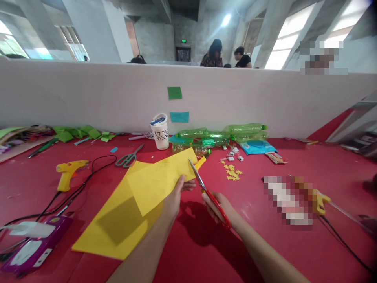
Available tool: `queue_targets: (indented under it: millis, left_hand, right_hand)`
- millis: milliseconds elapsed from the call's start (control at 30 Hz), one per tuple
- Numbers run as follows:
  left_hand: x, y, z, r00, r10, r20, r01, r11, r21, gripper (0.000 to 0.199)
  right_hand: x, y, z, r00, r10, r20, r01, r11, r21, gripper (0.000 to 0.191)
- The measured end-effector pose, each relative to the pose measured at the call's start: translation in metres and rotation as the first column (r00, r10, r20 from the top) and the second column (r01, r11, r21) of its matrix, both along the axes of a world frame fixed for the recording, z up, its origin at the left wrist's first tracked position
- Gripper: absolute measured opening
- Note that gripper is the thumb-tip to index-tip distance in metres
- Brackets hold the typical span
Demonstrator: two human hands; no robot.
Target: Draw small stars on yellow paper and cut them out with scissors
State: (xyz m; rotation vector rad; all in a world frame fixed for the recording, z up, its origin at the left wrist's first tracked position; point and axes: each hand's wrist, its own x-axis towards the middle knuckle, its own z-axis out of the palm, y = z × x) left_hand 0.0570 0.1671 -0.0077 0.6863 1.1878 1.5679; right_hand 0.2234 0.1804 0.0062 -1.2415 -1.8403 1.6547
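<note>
My left hand [177, 192] pinches a yellow sheet of paper [160, 175] by its near edge, thumb on top. Red-handled scissors [213, 200] are in my right hand [220, 206], their blades pointing up and left at the sheet's right edge. The blades look close together; whether paper lies between them I cannot tell. Beneath the held sheet, a larger yellow sheet [114, 232] lies on the red table [188, 263]. Small yellow paper stars [232, 173] lie in a group to the right of the scissors.
A yellow glue gun [69, 173] and a purple power strip [38, 243] with cables are at left. Grey scissors [129, 157], a white cup [160, 133] and green plastic bottles [247, 129] stand or lie along the back. Another glue gun [321, 200] lies at right.
</note>
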Motion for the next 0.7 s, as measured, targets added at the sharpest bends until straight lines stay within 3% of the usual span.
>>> queue_targets:
  millis: [367,567,700]
  left_hand:
    - [-0.0019,0.0009,0.0021,0.993,0.016,0.121,-0.016,1.000,-0.004,0.031]
    - [-0.0036,0.0018,0.0028,0.993,0.028,0.117,-0.029,0.999,0.014,0.030]
    - [-0.0024,0.0008,0.0031,0.995,0.018,0.099,-0.018,1.000,-0.009,0.032]
  right_hand:
    - [-0.0001,0.0003,-0.0025,1.000,0.010,0.015,-0.010,0.999,0.037,0.044]
    - [0.0007,-0.0008,0.0001,0.998,0.030,0.061,-0.035,0.995,0.092,0.045]
    - [-0.0006,-0.0017,-0.0016,1.000,0.017,0.006,-0.018,0.997,0.075,0.045]
